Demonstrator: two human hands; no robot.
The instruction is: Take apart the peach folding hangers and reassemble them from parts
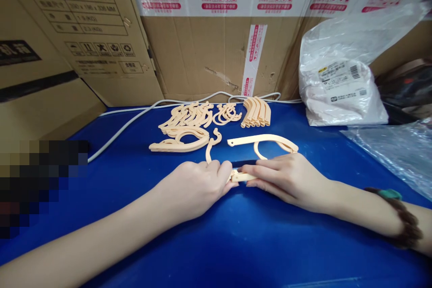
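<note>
Both my hands meet at the middle, fingers pinched around the joint of a cream plastic folding hanger (240, 177). My left hand (199, 184) is closed at the joint's left side; a hook piece (212, 144) rises just beyond its knuckles. My right hand (286, 180) grips the arm on the right side. Beyond that hand shows a curved hanger arm (263, 138) with a thin curved bar below; whether it is touched or lies on the table I cannot tell. Fingers hide most of the joint.
On the blue table (229, 243), finished-looking hangers (182, 144) lie left of centre. Behind are piles of curved pieces (189, 114), hooks (226, 114) and stacked arms (256, 112). A white cable (128, 132) runs along cardboard boxes (209, 54). At right stand a white plastic bag (340, 85) and clear wrap (398, 153).
</note>
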